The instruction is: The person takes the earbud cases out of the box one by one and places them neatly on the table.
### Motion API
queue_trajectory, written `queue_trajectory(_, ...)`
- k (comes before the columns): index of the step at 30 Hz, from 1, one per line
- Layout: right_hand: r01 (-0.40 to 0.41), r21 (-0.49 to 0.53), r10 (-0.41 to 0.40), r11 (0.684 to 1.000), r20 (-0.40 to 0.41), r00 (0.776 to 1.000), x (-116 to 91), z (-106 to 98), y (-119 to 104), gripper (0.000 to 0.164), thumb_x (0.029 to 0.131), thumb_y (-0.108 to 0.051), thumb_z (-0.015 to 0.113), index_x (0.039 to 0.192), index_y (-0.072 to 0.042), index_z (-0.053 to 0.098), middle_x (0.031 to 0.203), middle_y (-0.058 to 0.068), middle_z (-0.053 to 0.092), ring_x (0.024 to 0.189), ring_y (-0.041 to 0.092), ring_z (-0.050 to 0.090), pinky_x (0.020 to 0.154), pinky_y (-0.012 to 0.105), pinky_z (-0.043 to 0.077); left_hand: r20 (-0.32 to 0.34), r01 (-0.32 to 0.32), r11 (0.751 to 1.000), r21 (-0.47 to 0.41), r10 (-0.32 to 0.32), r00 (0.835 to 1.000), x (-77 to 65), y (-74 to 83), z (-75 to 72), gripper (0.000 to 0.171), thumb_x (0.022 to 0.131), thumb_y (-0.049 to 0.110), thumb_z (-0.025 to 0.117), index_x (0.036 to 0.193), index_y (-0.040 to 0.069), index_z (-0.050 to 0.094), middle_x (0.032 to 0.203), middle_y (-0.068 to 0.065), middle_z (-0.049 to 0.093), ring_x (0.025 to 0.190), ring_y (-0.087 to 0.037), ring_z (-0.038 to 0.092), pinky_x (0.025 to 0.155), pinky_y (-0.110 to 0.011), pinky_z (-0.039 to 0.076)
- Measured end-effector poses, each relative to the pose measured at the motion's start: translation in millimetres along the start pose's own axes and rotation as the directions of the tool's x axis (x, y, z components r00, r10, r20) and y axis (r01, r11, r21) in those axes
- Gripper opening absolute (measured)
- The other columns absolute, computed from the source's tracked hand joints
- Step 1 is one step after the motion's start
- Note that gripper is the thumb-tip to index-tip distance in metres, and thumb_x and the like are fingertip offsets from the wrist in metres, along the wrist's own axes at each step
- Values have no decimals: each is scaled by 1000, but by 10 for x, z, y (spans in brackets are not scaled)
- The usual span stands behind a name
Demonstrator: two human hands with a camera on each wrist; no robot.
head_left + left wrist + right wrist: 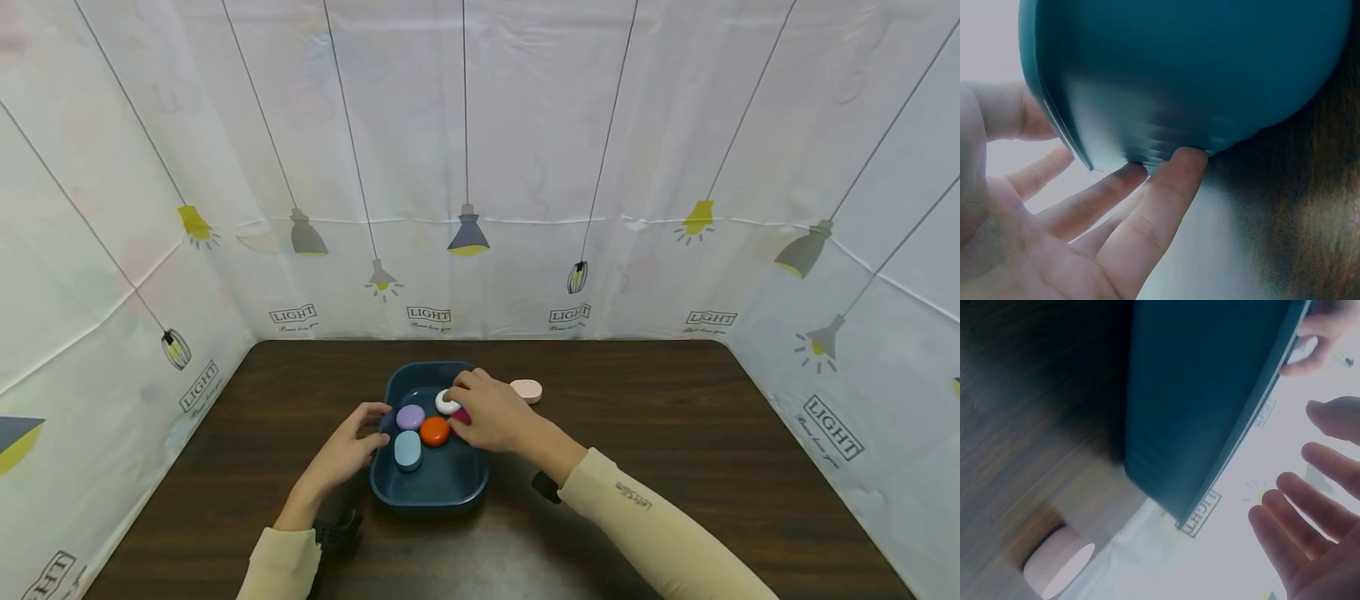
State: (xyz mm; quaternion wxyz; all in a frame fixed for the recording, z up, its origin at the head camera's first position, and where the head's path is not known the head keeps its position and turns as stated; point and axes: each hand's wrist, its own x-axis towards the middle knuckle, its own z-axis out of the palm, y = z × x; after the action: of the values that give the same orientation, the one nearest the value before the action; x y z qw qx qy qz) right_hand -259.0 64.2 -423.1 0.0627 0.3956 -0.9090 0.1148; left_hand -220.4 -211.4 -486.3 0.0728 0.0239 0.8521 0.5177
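Both spread: left grip touching tray, right grip above it; dark wood-grain table, lamp-print sheeting around.

Head cam: high, facing fwd & down on tray & table. L wrist cam: low, v. close to tray's side. R wrist cam: close, turned sideways, sharing tray & pale pink piece w/ head view.

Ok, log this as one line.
left hand: touching tray | right hand: over tray by magenta piece, fingers apart | in tray: white piece, lilac piece, orange piece, blue piece | pink piece: on table
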Motion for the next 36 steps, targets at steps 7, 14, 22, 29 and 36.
queue_trajectory(7,130,-14,-130,991,4,992,66,97,-60,29,93,-28,72,120,-17,71,118,2,63,105,19,54,86,29,53,22,-2,1000,-10,2,1000,18,2,-15,42,102,16,56,144,15,49,150,-18,44,119,-37,56,92,-54,54)
queue_trajectory(14,204,-12,-203,979,58,978,174,240,-174,34,94,-32,72,125,-17,69,124,1,62,110,17,54,91,28,52,36,-14,999,-35,15,999,18,-19,-37,42,104,16,54,145,14,47,150,-19,44,121,-38,55,93,-55,53)
queue_trajectory(22,238,-63,-230,969,111,967,266,353,-300,32,94,-31,72,123,-18,70,124,-2,62,112,15,56,94,28,51,39,-30,998,-50,32,999,16,-52,-28,42,105,15,53,146,13,46,147,-18,46,122,-38,54,90,-52,54)
queue_trajectory(29,256,-80,-236,963,199,951,327,412,-337,37,94,-34,72,129,-21,68,132,-1,61,116,16,55,98,29,50,47,-38,998,-55,40,998,-3,-38,-21,42,105,15,51,146,13,46,146,-18,46,121,-37,54,90,-51,54)
queue_trajectory(36,258,-25,-241,966,275,931,373,480,-359,39,96,-31,71,133,-21,65,136,-3,60,127,15,51,105,32,47,61,-44,995,-95,50,997,-32,-1,-36,42,106,14,50,147,12,44,147,-22,45,120,-37,56,84,-46,56)
